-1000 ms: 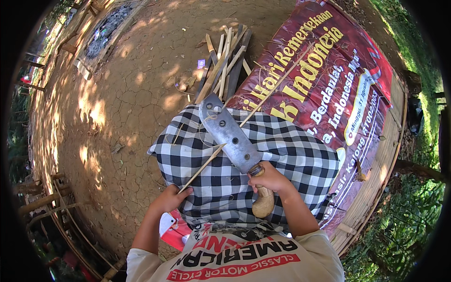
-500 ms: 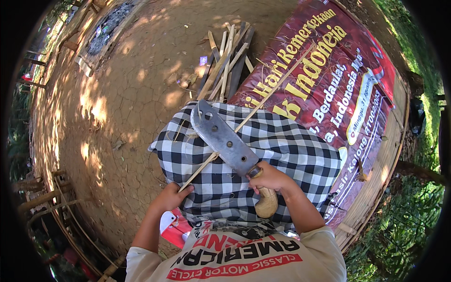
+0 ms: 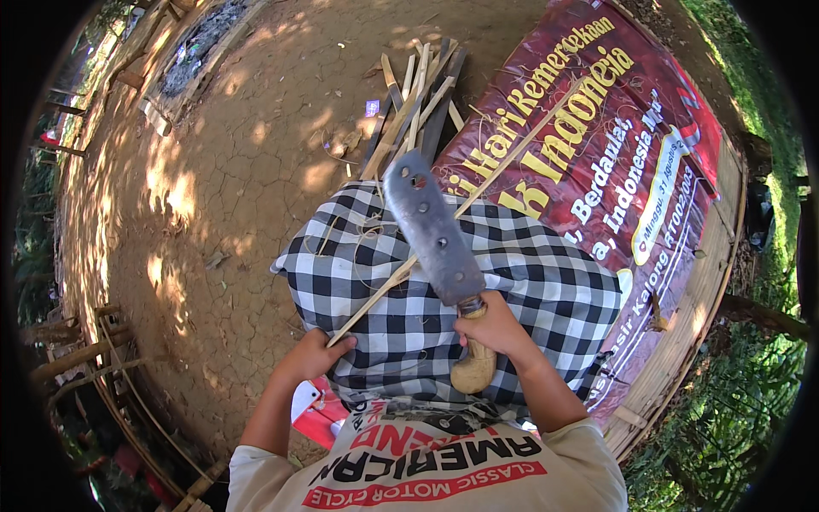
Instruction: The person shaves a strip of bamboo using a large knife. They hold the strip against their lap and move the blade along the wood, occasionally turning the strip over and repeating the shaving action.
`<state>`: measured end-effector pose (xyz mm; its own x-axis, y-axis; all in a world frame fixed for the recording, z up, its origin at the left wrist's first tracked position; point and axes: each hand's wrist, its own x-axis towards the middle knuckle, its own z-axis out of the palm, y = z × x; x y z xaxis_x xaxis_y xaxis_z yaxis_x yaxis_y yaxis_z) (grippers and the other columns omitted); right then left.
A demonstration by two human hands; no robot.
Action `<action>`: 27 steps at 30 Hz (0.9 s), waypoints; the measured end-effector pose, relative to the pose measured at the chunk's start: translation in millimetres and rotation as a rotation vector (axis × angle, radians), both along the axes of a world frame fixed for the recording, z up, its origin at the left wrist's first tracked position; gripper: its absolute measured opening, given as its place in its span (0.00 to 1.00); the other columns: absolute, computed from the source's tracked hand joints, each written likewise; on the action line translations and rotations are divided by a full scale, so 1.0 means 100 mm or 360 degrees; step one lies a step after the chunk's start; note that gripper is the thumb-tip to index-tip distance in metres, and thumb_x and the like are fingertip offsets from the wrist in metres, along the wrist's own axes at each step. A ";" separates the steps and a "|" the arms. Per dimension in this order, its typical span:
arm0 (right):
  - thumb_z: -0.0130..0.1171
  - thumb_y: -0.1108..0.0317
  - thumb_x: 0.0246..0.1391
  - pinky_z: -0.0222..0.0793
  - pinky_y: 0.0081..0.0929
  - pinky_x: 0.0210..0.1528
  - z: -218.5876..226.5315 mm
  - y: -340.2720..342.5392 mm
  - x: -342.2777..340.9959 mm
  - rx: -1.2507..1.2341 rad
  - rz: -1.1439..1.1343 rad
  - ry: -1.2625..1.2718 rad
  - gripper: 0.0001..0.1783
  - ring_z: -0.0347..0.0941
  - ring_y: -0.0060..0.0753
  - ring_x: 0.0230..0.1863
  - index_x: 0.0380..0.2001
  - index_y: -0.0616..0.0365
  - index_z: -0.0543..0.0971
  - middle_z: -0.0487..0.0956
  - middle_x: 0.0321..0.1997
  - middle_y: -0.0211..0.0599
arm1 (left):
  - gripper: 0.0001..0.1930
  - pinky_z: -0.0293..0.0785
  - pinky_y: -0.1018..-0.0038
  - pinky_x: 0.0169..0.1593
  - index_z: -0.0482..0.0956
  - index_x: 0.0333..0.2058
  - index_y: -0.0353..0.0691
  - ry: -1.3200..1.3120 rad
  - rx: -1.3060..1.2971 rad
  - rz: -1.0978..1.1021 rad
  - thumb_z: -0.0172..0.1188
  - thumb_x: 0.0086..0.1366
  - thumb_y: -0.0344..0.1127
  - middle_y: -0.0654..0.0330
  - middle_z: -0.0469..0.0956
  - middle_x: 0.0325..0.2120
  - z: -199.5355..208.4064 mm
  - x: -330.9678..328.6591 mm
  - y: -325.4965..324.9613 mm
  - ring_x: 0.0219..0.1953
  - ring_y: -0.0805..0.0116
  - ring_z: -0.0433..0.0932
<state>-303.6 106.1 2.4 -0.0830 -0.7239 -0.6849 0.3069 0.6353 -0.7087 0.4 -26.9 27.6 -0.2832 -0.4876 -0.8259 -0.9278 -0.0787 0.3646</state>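
Observation:
My left hand grips the near end of a long, thin bamboo strip, which slants up to the right across my lap and out over the banner. In my right hand is a machete with a broad grey blade, several holes along it and a curved wooden handle. The blade points away from me and lies over the strip, hiding part of it. Thin shavings rest on the black-and-white checked cloth covering my lap.
Beyond my lap, a pile of split bamboo pieces lies on the cracked dirt ground. A dark red printed banner spreads to the right over a bamboo platform. Ash lies at the far left.
The machete's blade has swung to the right and stands more upright, its tip farther from me. My left hand has barely moved and still holds the strip.

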 end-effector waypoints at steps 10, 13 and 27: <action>0.62 0.78 0.42 0.71 0.26 0.21 -0.08 0.02 -0.16 0.0049 0.0268 -0.1055 0.09 0.74 0.28 0.17 0.29 0.67 0.74 0.76 0.20 0.36 | 0.30 0.74 0.65 0.34 0.80 0.28 0.24 0.0066 0.0013 -0.0065 0.69 0.53 0.56 0.46 0.78 0.20 0.10 -0.01 0.00 0.24 0.57 0.78; 0.62 0.80 0.42 0.71 0.27 0.21 0.03 -0.02 -0.07 0.0022 0.0270 -0.0558 0.10 0.74 0.29 0.17 0.30 0.66 0.72 0.75 0.21 0.36 | 0.25 0.70 0.67 0.30 0.80 0.26 0.27 0.0044 0.0033 -0.0048 0.70 0.55 0.51 0.56 0.75 0.16 0.09 -0.03 -0.01 0.21 0.68 0.71; 0.61 0.79 0.39 0.72 0.28 0.22 -0.08 0.02 -0.07 0.0105 0.0325 -0.0529 0.09 0.75 0.29 0.18 0.27 0.68 0.74 0.74 0.21 0.36 | 0.29 0.75 0.66 0.40 0.81 0.35 0.25 -0.0016 0.0101 -0.0065 0.69 0.54 0.54 0.45 0.81 0.26 0.20 -0.09 -0.02 0.31 0.57 0.81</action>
<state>-310.9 108.4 -5.3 0.2922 -0.6561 -0.6958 0.3750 0.7479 -0.5477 -8.7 -28.9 47.5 -0.2932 -0.4225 -0.8576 -0.9344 -0.0633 0.3506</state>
